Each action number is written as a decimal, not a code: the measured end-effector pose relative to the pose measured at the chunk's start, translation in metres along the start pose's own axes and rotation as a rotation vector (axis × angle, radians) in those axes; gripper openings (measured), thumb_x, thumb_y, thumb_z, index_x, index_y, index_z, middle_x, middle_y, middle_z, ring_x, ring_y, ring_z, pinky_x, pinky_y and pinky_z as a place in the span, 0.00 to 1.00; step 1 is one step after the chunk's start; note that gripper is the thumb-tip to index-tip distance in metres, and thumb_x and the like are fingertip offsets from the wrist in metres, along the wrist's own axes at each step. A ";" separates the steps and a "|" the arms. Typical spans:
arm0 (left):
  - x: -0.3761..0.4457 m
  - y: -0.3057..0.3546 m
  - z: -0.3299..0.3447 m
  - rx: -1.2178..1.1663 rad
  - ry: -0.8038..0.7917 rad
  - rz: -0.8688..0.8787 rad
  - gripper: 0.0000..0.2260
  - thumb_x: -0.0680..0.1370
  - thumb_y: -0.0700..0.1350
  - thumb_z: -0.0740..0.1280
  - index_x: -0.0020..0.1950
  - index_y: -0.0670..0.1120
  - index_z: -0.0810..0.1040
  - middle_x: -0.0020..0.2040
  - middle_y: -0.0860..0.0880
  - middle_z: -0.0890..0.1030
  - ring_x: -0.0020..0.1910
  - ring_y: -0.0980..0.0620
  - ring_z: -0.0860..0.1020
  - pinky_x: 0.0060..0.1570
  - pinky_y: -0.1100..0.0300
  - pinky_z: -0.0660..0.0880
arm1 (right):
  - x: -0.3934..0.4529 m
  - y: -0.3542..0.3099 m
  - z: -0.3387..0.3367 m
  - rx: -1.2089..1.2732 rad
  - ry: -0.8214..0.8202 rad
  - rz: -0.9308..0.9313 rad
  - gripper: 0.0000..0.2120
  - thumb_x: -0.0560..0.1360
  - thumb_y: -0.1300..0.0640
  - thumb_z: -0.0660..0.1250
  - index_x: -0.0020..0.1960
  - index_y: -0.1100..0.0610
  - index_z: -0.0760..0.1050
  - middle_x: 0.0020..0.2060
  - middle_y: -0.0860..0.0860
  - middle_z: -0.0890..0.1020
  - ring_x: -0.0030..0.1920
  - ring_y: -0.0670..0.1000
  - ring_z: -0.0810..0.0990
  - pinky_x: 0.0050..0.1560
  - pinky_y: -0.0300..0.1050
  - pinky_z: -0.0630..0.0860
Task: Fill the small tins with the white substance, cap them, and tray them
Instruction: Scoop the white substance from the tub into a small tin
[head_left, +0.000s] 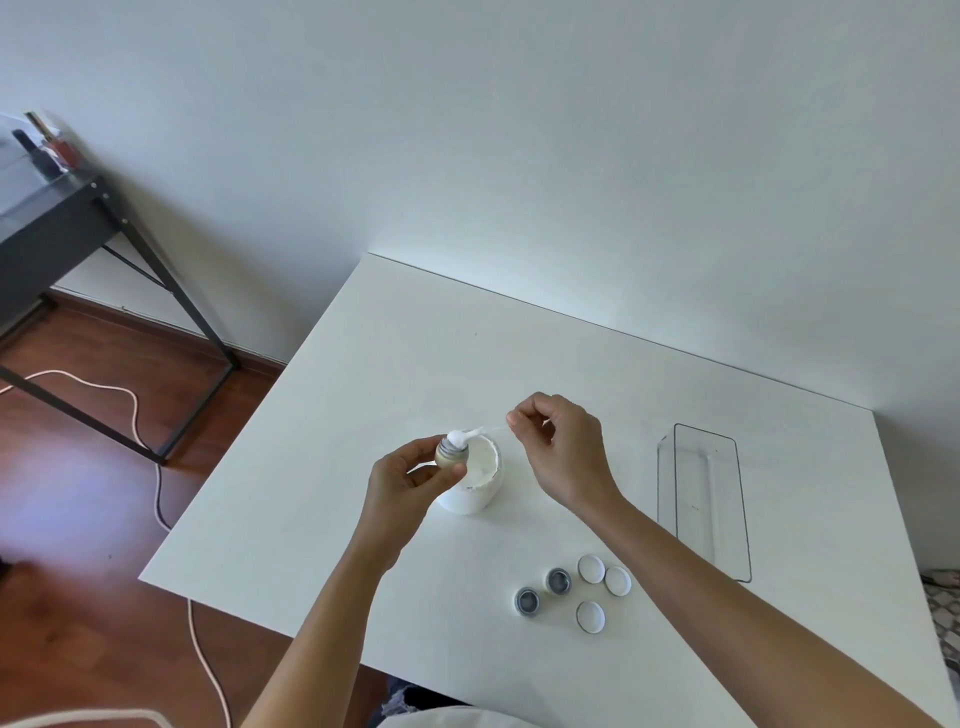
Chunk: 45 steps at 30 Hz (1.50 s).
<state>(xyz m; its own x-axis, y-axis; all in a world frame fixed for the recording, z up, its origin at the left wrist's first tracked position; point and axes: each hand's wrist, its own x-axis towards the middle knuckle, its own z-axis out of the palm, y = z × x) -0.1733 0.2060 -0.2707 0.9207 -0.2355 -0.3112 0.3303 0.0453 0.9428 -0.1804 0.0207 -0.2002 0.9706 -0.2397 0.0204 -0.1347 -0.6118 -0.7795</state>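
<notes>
My left hand (410, 475) holds a small tin (451, 453) between thumb and fingers, tilted over a white jar (475, 486) of white substance. My right hand (558, 444) pinches a thin white spatula (480, 431) whose tip carries a blob of the white substance onto the tin's mouth. Two open small tins (527, 601) (559, 581) stand near the table's front. Three white caps (591, 568) (617, 580) (590, 617) lie beside them. A clear tray (702, 499) lies at the right with nothing in it.
The white table (363, 415) has its left edge close to the jar. A dark desk (62, 223) stands at the far left over a wooden floor. A pale cable (135, 410) runs across the floor.
</notes>
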 end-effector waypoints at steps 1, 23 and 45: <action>0.000 0.001 0.000 -0.003 -0.006 0.000 0.12 0.76 0.38 0.74 0.58 0.48 0.84 0.50 0.51 0.88 0.49 0.54 0.86 0.47 0.69 0.77 | -0.001 -0.001 0.000 -0.034 0.027 -0.081 0.07 0.76 0.58 0.68 0.40 0.56 0.78 0.31 0.49 0.76 0.30 0.44 0.71 0.37 0.36 0.67; -0.002 0.010 -0.007 -0.052 -0.002 -0.003 0.10 0.76 0.41 0.75 0.57 0.47 0.84 0.51 0.46 0.88 0.57 0.45 0.84 0.65 0.48 0.76 | -0.018 0.007 -0.013 -0.437 0.233 -0.703 0.06 0.77 0.58 0.67 0.42 0.54 0.81 0.34 0.48 0.75 0.32 0.50 0.74 0.43 0.46 0.65; -0.004 -0.006 -0.020 -0.119 0.046 0.034 0.14 0.76 0.39 0.74 0.61 0.44 0.80 0.57 0.48 0.85 0.55 0.46 0.85 0.57 0.56 0.78 | -0.001 0.026 0.041 -0.797 -0.047 -0.347 0.06 0.70 0.58 0.72 0.35 0.54 0.78 0.32 0.49 0.76 0.33 0.54 0.74 0.42 0.46 0.58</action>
<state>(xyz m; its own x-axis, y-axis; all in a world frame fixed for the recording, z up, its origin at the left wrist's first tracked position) -0.1752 0.2264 -0.2777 0.9393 -0.1871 -0.2875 0.3189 0.1681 0.9327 -0.1770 0.0355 -0.2460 0.9875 0.0791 0.1360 0.0883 -0.9941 -0.0625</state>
